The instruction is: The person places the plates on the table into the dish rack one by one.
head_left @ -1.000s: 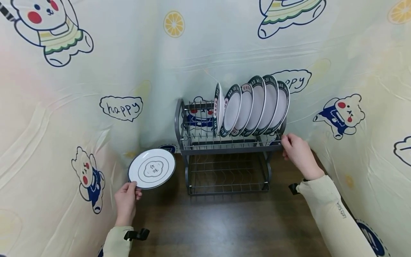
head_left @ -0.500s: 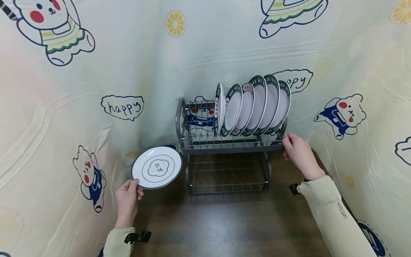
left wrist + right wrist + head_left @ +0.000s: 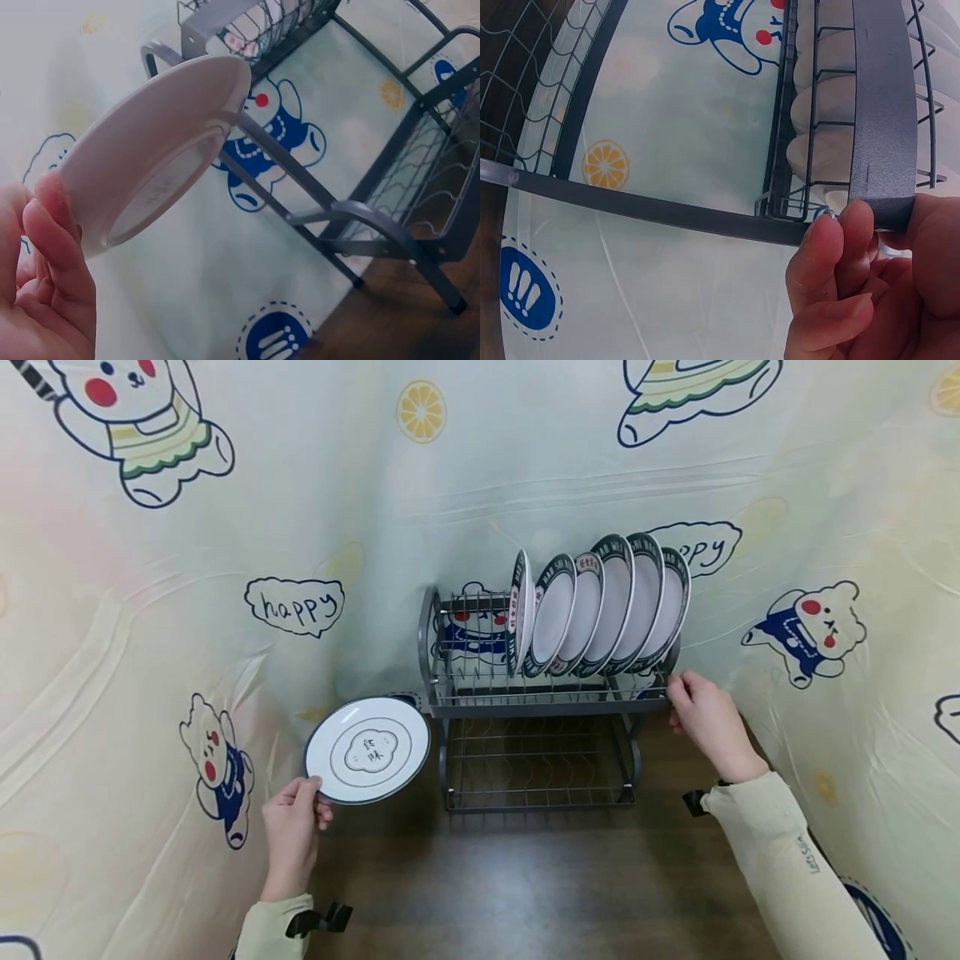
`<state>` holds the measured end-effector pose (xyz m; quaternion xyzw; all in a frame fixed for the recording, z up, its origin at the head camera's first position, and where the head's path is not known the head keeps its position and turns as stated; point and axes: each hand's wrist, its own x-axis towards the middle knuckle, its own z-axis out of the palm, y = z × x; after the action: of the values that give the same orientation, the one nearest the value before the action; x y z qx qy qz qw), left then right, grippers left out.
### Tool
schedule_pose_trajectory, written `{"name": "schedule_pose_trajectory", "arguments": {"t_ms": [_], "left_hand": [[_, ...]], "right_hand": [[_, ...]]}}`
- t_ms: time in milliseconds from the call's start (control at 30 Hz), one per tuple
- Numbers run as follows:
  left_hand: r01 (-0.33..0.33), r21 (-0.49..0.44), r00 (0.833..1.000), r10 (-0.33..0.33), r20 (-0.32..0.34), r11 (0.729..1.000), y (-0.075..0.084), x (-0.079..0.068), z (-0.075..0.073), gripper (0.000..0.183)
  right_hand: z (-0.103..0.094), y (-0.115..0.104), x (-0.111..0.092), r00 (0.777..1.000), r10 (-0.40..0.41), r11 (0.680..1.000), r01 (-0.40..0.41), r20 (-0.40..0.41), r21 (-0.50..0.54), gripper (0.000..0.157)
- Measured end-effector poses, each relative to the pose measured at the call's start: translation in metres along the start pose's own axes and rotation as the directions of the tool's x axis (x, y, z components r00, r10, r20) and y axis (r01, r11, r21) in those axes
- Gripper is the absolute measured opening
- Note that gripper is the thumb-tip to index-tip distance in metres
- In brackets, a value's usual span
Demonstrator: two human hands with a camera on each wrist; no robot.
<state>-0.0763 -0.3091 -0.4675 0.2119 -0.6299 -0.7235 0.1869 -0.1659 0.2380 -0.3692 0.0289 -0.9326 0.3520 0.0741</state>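
Note:
My left hand [image 3: 292, 827] pinches the near-left rim of a white plate [image 3: 367, 750] with a dark edge and a printed centre. The plate is held face up, left of a grey two-tier dish rack [image 3: 555, 711]. From the left wrist view, the plate's pale underside [image 3: 157, 157] and foot ring show, with the thumb hidden behind it. My right hand [image 3: 708, 722] grips the front right corner of the rack's upper tier, thumb and fingers on the grey frame [image 3: 885, 112]. Several green-rimmed plates [image 3: 611, 602] stand upright in the upper tier's right part.
The upper tier's left slots [image 3: 472, 672] hold no plates, and the lower tier [image 3: 536, 768] is bare wire. A dark wooden surface [image 3: 540, 885] lies in front. A cartoon-printed cloth [image 3: 375, 527] hangs behind and at both sides.
The plate in my left hand has moved right, closer to the rack, and more of its face shows. My right hand keeps its grip on the rack corner. The whole view has shifted slightly.

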Motion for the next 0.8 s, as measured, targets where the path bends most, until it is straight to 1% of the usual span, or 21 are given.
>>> {"name": "schedule_pose_trajectory", "arguments": {"t_ms": [100,233,467,667,800], "left_hand": [[-0.015,0.012,1.000,0.015,0.008,1.000,0.004,-0.003,-0.001,0.035],[-0.029,-0.004,0.999,0.029,0.025,1.000,0.009,-0.008,-0.001,0.035],[0.002,-0.019,0.999,-0.002,0.034,1.000,0.022,-0.018,-0.005,0.035],[-0.024,-0.020,0.998,0.025,0.059,0.999,0.032,-0.024,-0.004,0.035],[-0.028,-0.024,0.997,0.030,0.072,0.999,0.038,-0.028,-0.006,0.034]], "right_hand": [[0.000,-0.001,0.000,1.000,0.004,1.000,-0.004,0.005,-0.002,0.045],[0.000,-0.002,0.000,1.000,0.012,1.000,-0.012,0.012,-0.017,0.046],[0.000,-0.003,-0.002,1.000,0.012,0.999,-0.011,0.015,-0.043,0.048],[0.000,-0.003,-0.005,1.000,0.004,0.997,-0.005,-0.013,-0.072,0.049],[0.000,-0.006,-0.005,1.000,0.000,0.996,-0.002,-0.023,-0.092,0.049]]}}
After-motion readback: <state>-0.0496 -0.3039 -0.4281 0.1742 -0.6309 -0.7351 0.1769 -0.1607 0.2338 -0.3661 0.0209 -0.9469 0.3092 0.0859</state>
